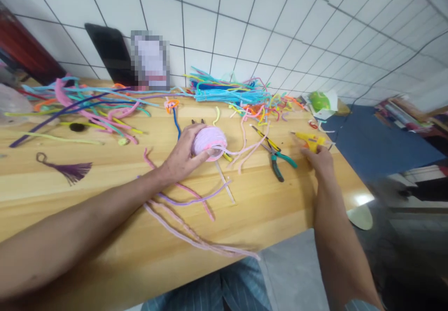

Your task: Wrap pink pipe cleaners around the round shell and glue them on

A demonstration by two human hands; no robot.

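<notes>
Left hand [182,158] outstretched, fingers curled around pink ball [209,143]; right hand [319,159] extended, gripping yellow glue gun [309,139].

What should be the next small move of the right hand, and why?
Probably close the right hand around the yellow glue gun and lift it. The fingers already touch it near the table edge, while the left hand holds the pink wound ball steady.
</notes>
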